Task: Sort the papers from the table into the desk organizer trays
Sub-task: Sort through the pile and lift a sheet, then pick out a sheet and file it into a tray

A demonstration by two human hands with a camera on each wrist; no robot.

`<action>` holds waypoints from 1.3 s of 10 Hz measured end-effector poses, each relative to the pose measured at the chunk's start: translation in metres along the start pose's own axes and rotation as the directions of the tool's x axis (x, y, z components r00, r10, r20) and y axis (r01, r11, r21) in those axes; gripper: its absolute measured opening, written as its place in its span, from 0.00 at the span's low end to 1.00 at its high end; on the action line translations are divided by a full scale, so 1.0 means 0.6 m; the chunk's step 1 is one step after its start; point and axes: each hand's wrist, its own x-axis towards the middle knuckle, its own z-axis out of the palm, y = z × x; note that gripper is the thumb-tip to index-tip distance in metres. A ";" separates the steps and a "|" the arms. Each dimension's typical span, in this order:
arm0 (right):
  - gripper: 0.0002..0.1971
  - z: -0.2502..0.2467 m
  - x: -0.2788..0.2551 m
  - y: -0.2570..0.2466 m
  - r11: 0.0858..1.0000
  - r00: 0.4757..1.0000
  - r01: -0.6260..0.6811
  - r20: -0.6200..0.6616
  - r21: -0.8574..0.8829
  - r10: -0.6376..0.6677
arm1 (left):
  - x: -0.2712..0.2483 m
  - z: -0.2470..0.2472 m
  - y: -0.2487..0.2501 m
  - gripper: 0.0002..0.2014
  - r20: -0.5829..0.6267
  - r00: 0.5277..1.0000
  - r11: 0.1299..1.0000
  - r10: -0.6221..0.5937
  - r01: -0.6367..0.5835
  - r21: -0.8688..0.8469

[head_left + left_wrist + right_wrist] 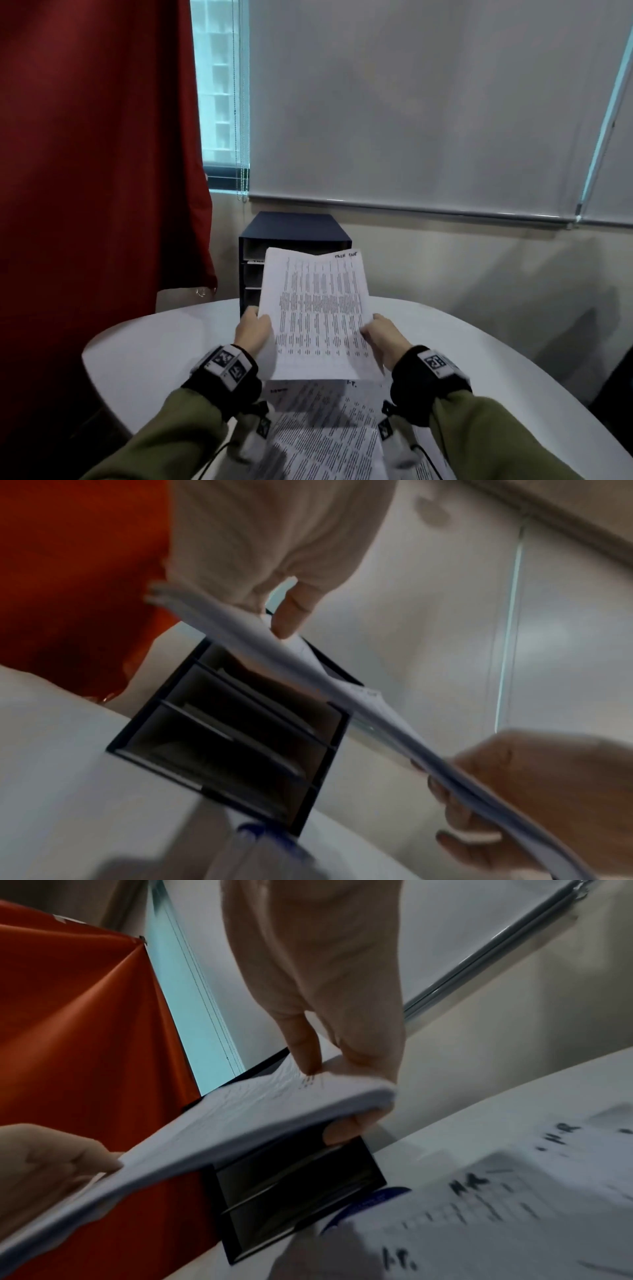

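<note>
A printed sheet of paper is held up above the white table, in front of the dark blue desk organizer. My left hand pinches its left edge, thumb on top. My right hand pinches its right edge. In the left wrist view the paper runs edge-on between both hands, with the organizer's trays behind it. In the right wrist view my thumb presses the paper from above and a finger shows beneath. More printed papers lie on the table below my wrists.
A red curtain hangs at the left, close to the organizer. A grey roller blind covers the window behind. The loose papers on the table carry handwritten labels. The table's rounded edge curves left and right.
</note>
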 end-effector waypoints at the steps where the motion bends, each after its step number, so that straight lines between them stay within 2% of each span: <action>1: 0.08 0.014 0.059 -0.019 0.999 0.999 -0.043 0.017 0.030 0.042 | 0.049 -0.029 0.026 0.08 0.040 0.996 0.997 -0.077 0.077 -0.003; 2: 0.07 0.022 0.082 -0.049 0.994 0.995 -0.080 0.065 0.070 0.075 | 0.096 -0.043 0.044 0.02 0.076 0.994 0.997 -0.077 0.079 -0.026; 3: 0.07 0.024 0.101 -0.086 0.991 0.993 -0.084 0.087 0.106 0.074 | 0.106 -0.060 0.061 0.07 0.188 0.974 0.957 -0.129 0.171 -0.233; 4: 0.05 0.023 0.171 -0.105 0.989 0.993 -0.089 0.090 0.120 0.079 | 0.086 -0.074 0.074 0.13 0.325 0.931 0.930 -0.166 0.258 -0.263; 5: 0.05 0.023 0.165 -0.129 0.987 0.974 -0.162 0.163 0.020 0.157 | 0.127 -0.072 0.060 0.19 0.292 0.949 0.950 -0.119 0.195 -0.245; 6: 0.05 0.016 0.153 -0.135 0.981 0.954 -0.189 0.228 -0.047 0.195 | 0.158 -0.061 0.068 0.19 0.224 0.967 0.899 -0.118 0.201 -0.390; 7: 0.09 0.016 0.191 -0.137 0.974 0.967 -0.191 0.196 0.125 0.165 | 0.189 -0.040 0.083 0.21 0.189 0.973 0.802 -0.131 0.216 -0.557; 8: 0.08 0.038 0.211 -0.155 0.848 0.979 -0.181 0.172 0.498 0.109 | 0.208 -0.027 0.106 0.21 0.194 0.975 0.611 -0.109 0.220 -0.760; 9: 0.08 0.060 0.216 -0.163 0.772 0.984 -0.143 0.170 0.619 0.045 | 0.218 -0.021 0.115 0.23 0.194 0.977 0.563 -0.083 0.207 -0.800; 10: 0.16 0.066 0.205 -0.155 0.783 0.988 -0.106 0.156 0.613 0.012 | 0.206 -0.018 0.116 0.24 0.184 0.981 0.620 -0.063 0.183 -0.763; 11: 0.16 0.050 0.176 -0.129 0.880 0.979 -0.058 0.198 0.472 -0.041 | 0.173 -0.020 0.108 0.22 0.173 0.985 0.777 -0.017 0.122 -0.617; 12: 0.06 0.021 0.138 -0.078 0.980 0.976 -0.090 0.210 0.178 0.052 | 0.116 -0.010 0.086 0.13 0.267 0.963 0.936 0.015 0.081 -0.343; 13: 0.04 -0.016 0.106 -0.017 0.973 0.952 -0.212 0.204 -0.091 0.227 | 0.065 0.013 0.032 0.07 0.456 0.888 0.998 -0.061 0.046 0.044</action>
